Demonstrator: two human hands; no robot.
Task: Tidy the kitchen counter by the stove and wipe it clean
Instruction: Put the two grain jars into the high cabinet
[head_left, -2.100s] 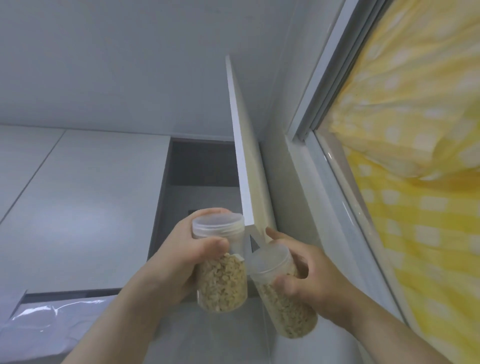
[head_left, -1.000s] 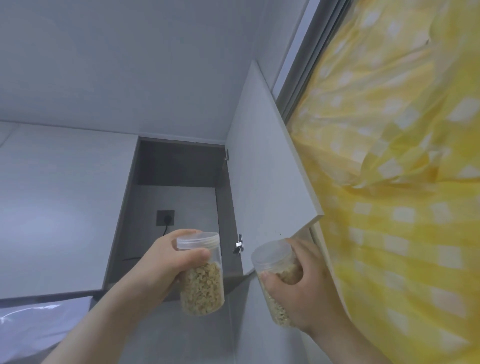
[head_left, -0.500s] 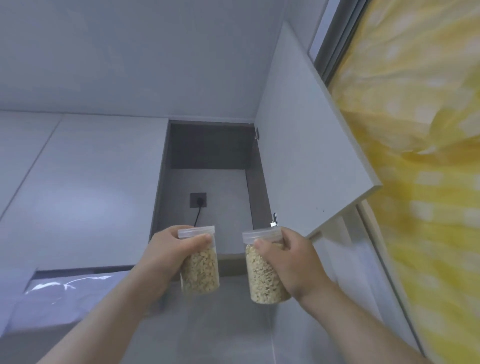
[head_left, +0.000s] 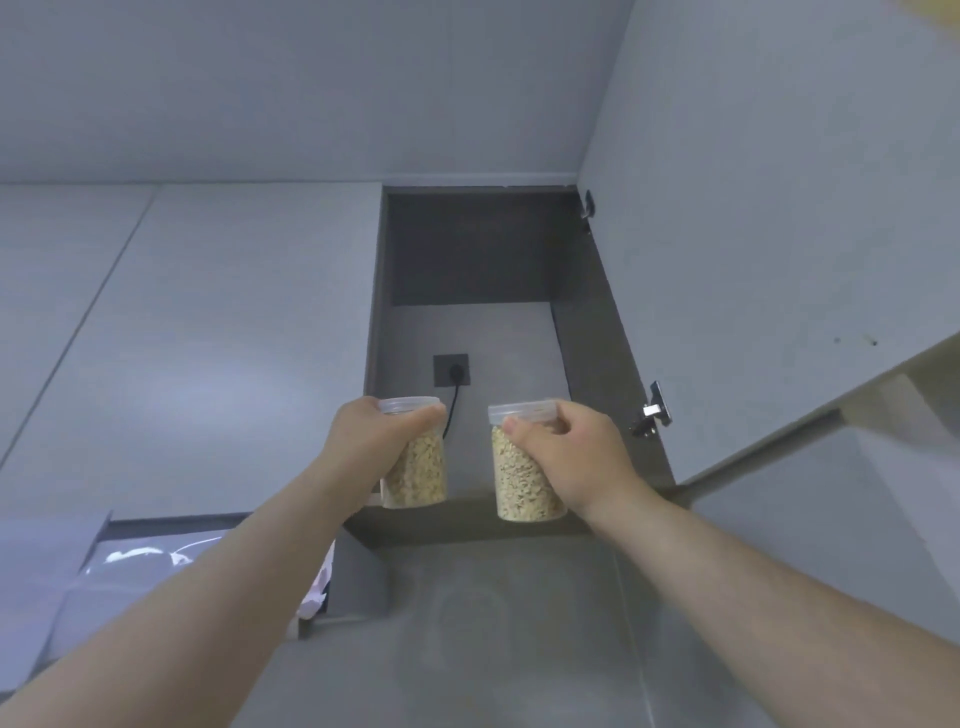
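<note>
- Compared with half a second ago, the door (head_left: 753, 234) stands wider, and the left jar (head_left: 418, 473) and right jar (head_left: 519, 483) are nearer the cabinet (head_left: 467, 249).
- The left hand (head_left: 374, 441) grips the left jar and the right hand (head_left: 566, 457) grips the right jar. Both jars are upright and apart, at the cabinet's bottom front edge.
- The interior is grey, with a socket (head_left: 451, 370) and a plugged cable (head_left: 453, 402) on the back wall.

You hold two clear plastic jars upright, side by side with a gap between them, their bottoms level with the front edge of the open cabinet shelf (head_left: 467, 519). The left jar (head_left: 421, 467) sits in your left hand (head_left: 374, 441), the right jar (head_left: 519, 483) in your right hand (head_left: 571, 457). Both are lidded, packed with pale beige flakes and gripped just below the lid.
</note>
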